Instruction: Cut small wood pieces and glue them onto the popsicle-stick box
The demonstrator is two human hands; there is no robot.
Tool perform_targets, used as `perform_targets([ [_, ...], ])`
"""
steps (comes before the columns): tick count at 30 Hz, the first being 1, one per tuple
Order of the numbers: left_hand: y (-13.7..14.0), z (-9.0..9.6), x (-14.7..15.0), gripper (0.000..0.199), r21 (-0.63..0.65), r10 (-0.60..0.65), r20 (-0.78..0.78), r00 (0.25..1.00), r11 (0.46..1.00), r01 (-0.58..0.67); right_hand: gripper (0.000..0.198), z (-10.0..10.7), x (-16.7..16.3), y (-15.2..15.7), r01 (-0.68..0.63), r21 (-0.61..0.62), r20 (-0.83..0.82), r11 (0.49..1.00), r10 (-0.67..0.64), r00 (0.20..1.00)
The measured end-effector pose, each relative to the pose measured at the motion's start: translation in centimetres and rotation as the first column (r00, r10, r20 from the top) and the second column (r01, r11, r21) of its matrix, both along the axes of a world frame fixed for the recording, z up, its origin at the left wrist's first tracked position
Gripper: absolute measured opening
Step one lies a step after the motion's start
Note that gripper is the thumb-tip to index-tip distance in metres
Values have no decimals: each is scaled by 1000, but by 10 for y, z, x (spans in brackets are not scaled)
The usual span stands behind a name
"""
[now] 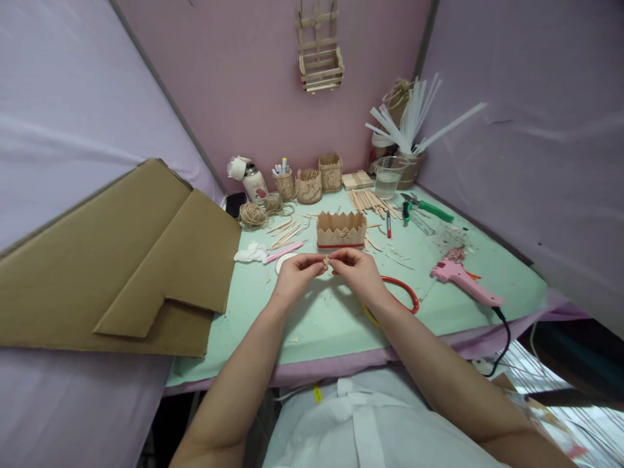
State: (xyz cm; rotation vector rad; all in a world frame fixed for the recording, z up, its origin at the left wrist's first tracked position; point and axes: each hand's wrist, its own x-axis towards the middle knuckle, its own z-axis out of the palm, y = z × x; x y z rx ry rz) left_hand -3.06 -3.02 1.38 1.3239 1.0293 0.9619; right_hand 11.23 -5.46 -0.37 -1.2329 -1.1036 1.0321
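Note:
My left hand and my right hand meet above the near middle of the table. Both pinch a tiny pale piece, perhaps wood, between their fingertips; the fingers cover most of it. Just beyond them stands a small box with a zigzag top edge and a red line along its base. Beneath my right forearm lies a red and yellow ring-shaped tool, partly hidden. Left of my hands are a pink pen-like tool and a white cotton wad.
A pink glue gun with a black cord lies at the right. Green-handled pliers, wooden sticks and a cup of water are behind. Twine balls and carved holders stand at the back. Cardboard leans over the left edge.

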Motion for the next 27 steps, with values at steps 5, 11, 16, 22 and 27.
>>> perform_targets([
  [5,0,0,1,21,-21,13,5,1000,1000,-13,20,-2,0,0,0,9,7,1000,0,1000],
  [11,-1,2,1,23,10,13,-42,999,1000,-12,20,-5,-1,1,-6,9,9,1000,6,1000],
  [16,-1,-3,3,32,-3,31,-12,999,1000,-31,20,-7,-2,1,-6,-2,2,1000,6,1000],
  [22,1,-4,2,37,-144,75,58,996,987,-66,23,-7,-2,0,-15,-9,-36,1000,15,999],
  [27,1,1,1,41,-213,102,90,991,974,-81,19,-7,-1,1,-16,-11,-22,1000,16,1000],
])
